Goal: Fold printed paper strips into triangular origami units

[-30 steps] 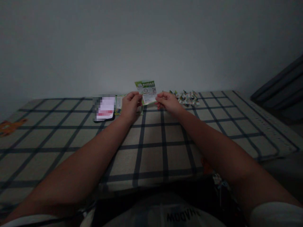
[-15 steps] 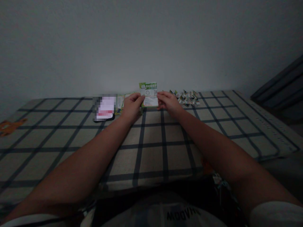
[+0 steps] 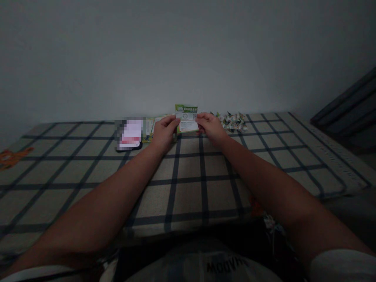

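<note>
A small green and white printed packet (image 3: 187, 119) is held upright above the far part of the table, its lettered face toward me. My left hand (image 3: 166, 131) pinches its left edge between thumb and fingers. At its right edge, my right hand (image 3: 210, 126) grips it the same way. Behind and left of my left hand lie green and white printed packets (image 3: 149, 127), partly covered by that hand. A heap of small printed sachets (image 3: 234, 121) lies just beyond my right hand.
The table has a checked cloth (image 3: 188, 196). A phone (image 3: 129, 135) with a lit, blurred screen lies left of the packets. An orange patterned shape (image 3: 14, 157) is at the far left. A pale wall (image 3: 188, 55) rises behind the table.
The packet has shifted slightly right and tilted in my fingers, its printed face turning a little. Both hands keep their hold and have barely moved.
</note>
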The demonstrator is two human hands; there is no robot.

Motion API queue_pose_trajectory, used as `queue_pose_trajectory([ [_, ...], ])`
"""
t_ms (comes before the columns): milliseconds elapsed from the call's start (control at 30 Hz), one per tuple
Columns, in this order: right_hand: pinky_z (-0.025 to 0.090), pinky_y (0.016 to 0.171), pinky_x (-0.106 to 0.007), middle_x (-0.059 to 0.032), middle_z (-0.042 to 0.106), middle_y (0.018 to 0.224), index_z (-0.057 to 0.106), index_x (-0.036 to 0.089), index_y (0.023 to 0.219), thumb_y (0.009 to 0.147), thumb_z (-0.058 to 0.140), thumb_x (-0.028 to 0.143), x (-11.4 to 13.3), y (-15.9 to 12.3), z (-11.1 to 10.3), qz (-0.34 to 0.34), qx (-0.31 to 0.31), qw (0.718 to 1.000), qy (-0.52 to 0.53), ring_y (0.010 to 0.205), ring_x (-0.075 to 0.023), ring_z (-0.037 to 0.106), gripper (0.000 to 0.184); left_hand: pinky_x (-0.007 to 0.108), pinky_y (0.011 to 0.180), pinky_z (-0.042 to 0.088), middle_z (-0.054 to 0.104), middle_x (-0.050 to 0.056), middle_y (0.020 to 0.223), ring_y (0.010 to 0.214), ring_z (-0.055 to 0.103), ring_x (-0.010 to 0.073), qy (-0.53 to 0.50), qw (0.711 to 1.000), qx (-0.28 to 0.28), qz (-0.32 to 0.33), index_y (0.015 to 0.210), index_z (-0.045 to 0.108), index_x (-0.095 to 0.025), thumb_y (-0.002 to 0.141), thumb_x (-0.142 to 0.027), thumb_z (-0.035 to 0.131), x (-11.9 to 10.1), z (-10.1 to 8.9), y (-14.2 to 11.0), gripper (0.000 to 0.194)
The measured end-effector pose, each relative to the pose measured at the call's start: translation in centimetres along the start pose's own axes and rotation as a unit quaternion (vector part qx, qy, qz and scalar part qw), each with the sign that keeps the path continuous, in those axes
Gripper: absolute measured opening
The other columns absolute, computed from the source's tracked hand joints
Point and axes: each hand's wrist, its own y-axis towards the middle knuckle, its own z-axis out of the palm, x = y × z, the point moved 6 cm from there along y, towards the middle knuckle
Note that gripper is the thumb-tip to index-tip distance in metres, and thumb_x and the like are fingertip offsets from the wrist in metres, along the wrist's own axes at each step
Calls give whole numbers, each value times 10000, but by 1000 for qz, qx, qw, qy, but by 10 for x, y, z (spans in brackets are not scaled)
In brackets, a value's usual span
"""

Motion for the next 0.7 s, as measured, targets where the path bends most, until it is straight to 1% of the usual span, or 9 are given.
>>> queue_pose_trajectory([
  [133,502,470,-197,78,609,634,568,218,902,916,650,169,-1,-2,0,10,-3,1000,6,481,-80,563,97,286,736,583,762,23,814,743,698,156,11,1000,13,6,790,772,-189,733,-410,868,-1,1,-1,247],
  [233,483,463,-192,87,585,603,571,224,950,942,617,170,1,-3,0,8,-10,1000,12,470,-84,560,71,280,709,561,745,22,777,721,681,153,15,1000,21,4,762,760,-182,735,-387,857,-4,3,-3,229],
  [333,468,473,-177,96,581,598,562,226,967,926,648,160,3,-2,-1,-8,-19,1000,10,467,-72,552,116,275,690,542,740,20,754,693,663,146,20,999,25,2,750,758,-177,723,-367,850,-6,4,-4,213],
  [500,458,477,-177,115,559,589,511,237,937,905,691,206,0,4,-3,-33,-12,999,9,450,-63,531,185,290,697,547,750,25,756,706,667,165,43,999,30,12,743,765,-179,718,-400,846,-9,5,-5,237],
  [633,414,442,-178,128,517,557,472,244,906,901,663,191,0,5,-3,-30,-3,1000,7,416,-63,501,199,286,698,539,751,25,761,709,665,163,41,999,34,0,743,762,-182,712,-398,847,-8,6,-6,234],
  [700,417,446,-176,125,521,556,474,242,902,903,628,156,1,3,-2,-22,-5,1000,7,422,-65,511,176,284,701,537,758,28,775,707,663,157,32,999,37,-8,768,770,-182,713,-388,847,-6,6,-6,226],
])
